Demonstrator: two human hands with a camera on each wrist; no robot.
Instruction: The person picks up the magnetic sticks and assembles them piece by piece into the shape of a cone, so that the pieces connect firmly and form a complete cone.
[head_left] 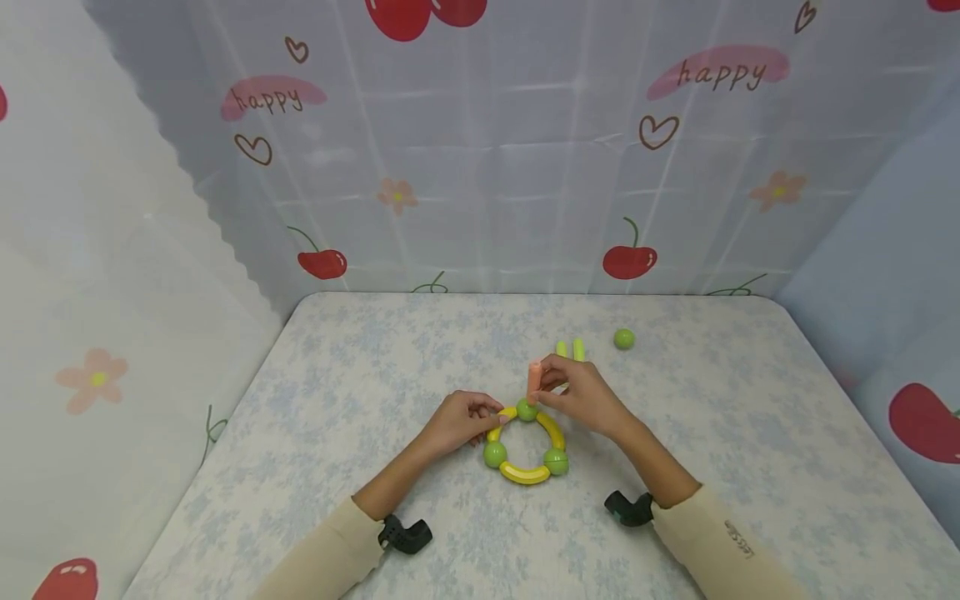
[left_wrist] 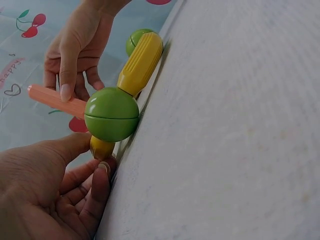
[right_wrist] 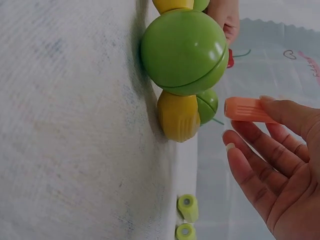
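A ring of yellow curved rods (head_left: 524, 475) and green balls lies flat on the table. My left hand (head_left: 461, 421) pinches the ring's left yellow rod (left_wrist: 101, 148) between thumb and fingers. Over the far green ball (head_left: 527, 411), my right hand (head_left: 583, 393) pinches an orange stick (head_left: 534, 377) that stands roughly upright. In the right wrist view, a narrow gap shows between the end of the orange stick (right_wrist: 250, 109) and the ball behind it. The other two balls of the ring are the left ball (head_left: 495, 454) and the right ball (head_left: 556, 461).
Two light green sticks (head_left: 578, 349) are beyond my right hand, partly hidden by it in the head view. A loose green ball (head_left: 624, 339) lies farther right on the floral-patterned table (head_left: 360, 358). Printed curtains (head_left: 487, 167) hang behind and at both sides.
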